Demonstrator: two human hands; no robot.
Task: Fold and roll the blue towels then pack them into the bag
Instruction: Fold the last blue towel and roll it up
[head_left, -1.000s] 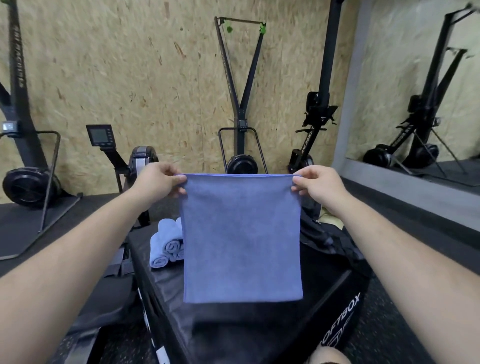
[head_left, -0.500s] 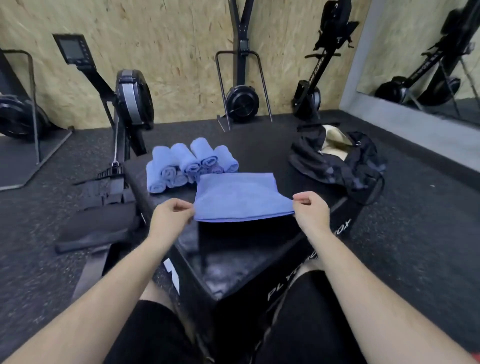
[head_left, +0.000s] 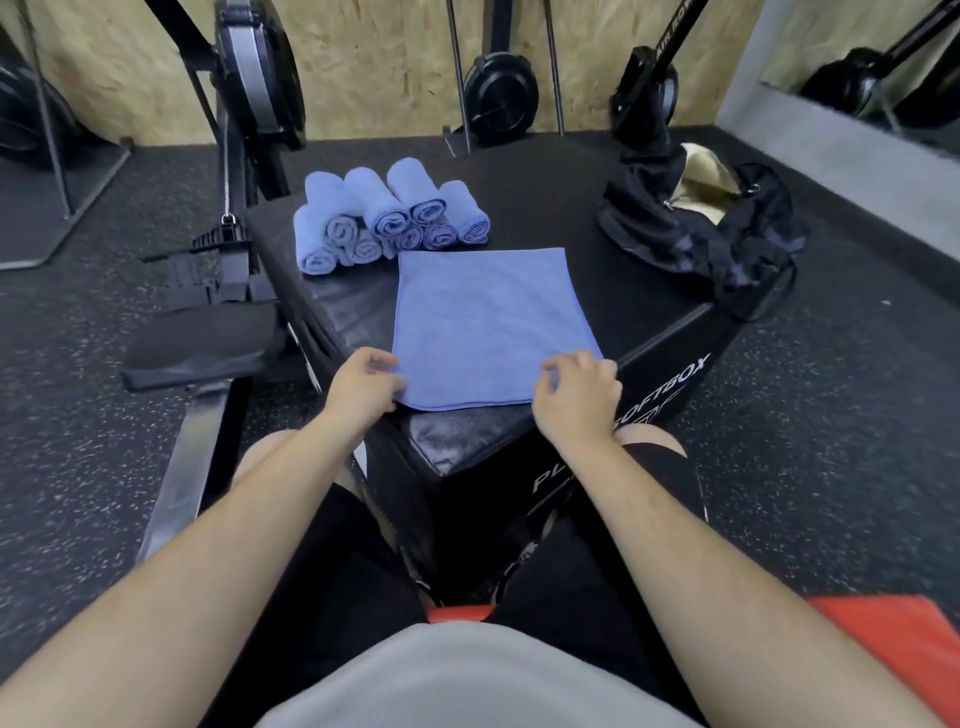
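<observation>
A folded blue towel (head_left: 488, 322) lies flat on top of the black soft box (head_left: 545, 208), its near edge close to the box's front corner. My left hand (head_left: 361, 389) pinches the towel's near left corner with curled fingers. My right hand (head_left: 576, 400) holds the near right corner, fingers curled over it. Several rolled blue towels (head_left: 389, 218) are stacked in a pile at the far left of the box top. The black bag (head_left: 701, 228) sits open on the box's far right corner, its pale lining showing.
A rowing machine (head_left: 249, 78) stands to the left of the box, its black seat (head_left: 202, 343) beside my left hand. More gym machines line the chipboard wall behind. A red mat (head_left: 893, 644) lies at my lower right. The floor is dark speckled rubber.
The towel went from hanging in the air between my hands to lying flat on the box. Both hands came down and toward me with its near corners; my view tilted downward.
</observation>
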